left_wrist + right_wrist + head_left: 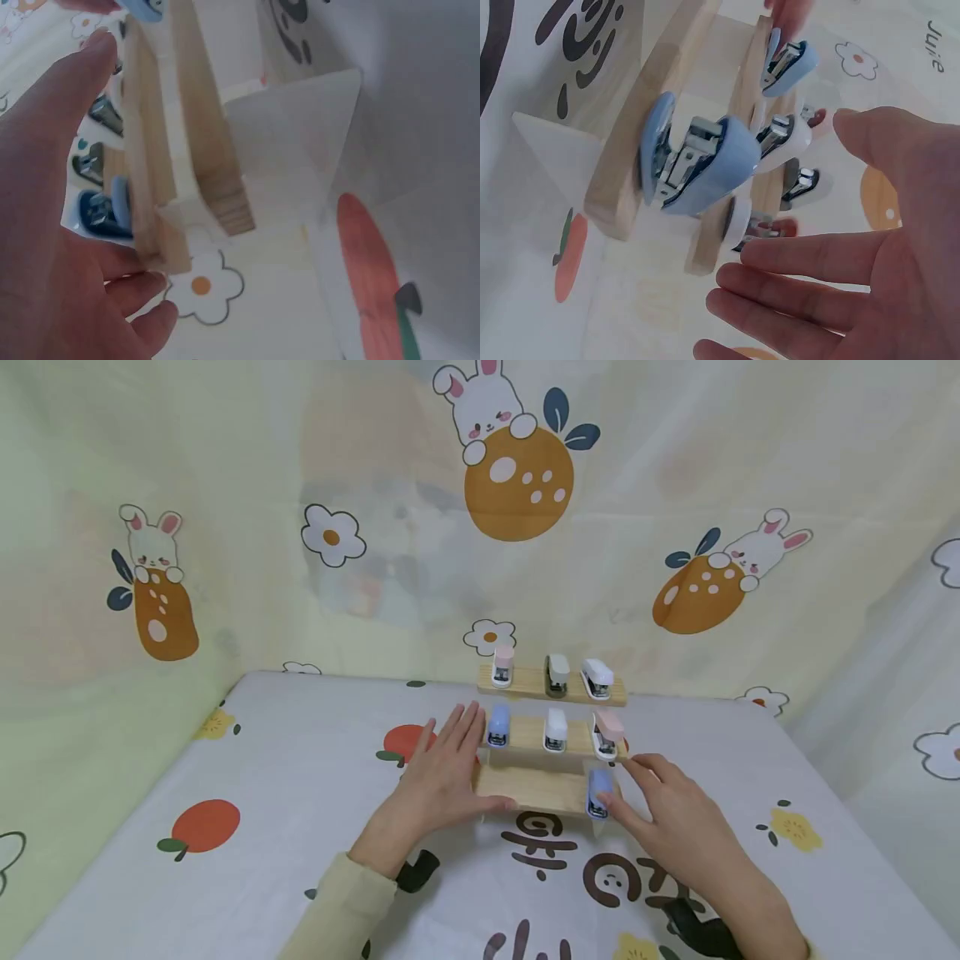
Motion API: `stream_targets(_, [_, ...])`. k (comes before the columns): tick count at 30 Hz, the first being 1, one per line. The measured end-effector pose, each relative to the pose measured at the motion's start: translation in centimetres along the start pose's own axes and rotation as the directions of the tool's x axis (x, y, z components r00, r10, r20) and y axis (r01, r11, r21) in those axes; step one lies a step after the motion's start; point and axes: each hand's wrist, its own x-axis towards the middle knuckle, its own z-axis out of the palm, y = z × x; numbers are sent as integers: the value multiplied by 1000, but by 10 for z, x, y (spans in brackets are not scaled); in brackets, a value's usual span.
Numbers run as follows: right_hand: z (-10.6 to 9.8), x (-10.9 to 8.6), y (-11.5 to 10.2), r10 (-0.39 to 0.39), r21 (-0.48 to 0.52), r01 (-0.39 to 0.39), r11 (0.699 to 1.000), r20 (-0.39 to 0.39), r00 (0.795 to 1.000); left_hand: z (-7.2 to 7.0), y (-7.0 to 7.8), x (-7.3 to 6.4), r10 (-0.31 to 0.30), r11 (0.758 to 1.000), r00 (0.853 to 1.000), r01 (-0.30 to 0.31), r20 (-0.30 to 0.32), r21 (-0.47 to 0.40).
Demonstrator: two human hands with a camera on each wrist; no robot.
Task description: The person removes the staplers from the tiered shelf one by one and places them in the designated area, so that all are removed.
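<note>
A tiered stand with wooden steps (532, 787) and clear side panels holds small staplers. On the front step's right end sits a blue stapler (599, 787). The middle step bears another blue stapler (498, 723), a white stapler (555, 728) and a pink stapler (609, 728). My left hand (442, 781) lies along the stand's left side, fingers stretched forward, thumb by the front step. At the right, my right hand (678, 818) is spread beside the front blue stapler; in the right wrist view, a gap separates its fingers from that stapler (720, 165).
Along the back step (528, 680) stand a pink stapler (502, 665), a grey stapler (557, 673) and a white stapler (597, 677). A patterned cloth (300, 768) covers the table. Behind it hangs a curtain (390, 610) printed with rabbits.
</note>
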Motion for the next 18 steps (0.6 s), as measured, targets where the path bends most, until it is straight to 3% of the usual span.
stream_targets(8, [10, 1, -10, -97, 19, 98, 995, -47, 994, 4, 1, 3, 9, 1000, 1000, -9, 2, -12])
stream_targets(18, [29, 3, -17, -110, 77, 116, 990, -77, 991, 7, 2, 7, -1, 1000, 1000, 1, -9, 9])
